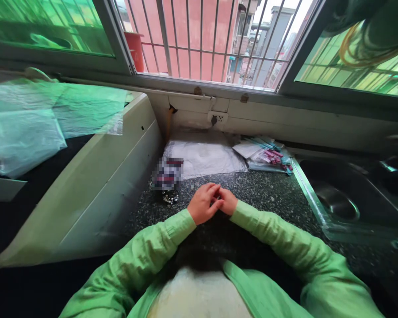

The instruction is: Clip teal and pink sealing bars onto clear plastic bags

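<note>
My left hand (204, 204) and my right hand (228, 202) meet in front of me at the near side of the speckled dark counter (258, 190). Their fingers are closed and touch one another, with the left fingers lapping over the right. I see no object in either hand, though the undersides are hidden. Left of them lie a small packet (168, 173), blurred by pixels, and a little heap of shiny beads or small parts (170, 197). Beyond the hands a flat clear plastic bag (205, 154) is spread on the counter.
Several small plastic packets with blue and pink parts (272, 154) lie back right, beside a metal sink (310, 194). A pale appliance or cabinet (112, 176) bounds the left, with plastic sheets (89, 106) on it. A wall socket (218, 118) sits below the barred window (199, 39).
</note>
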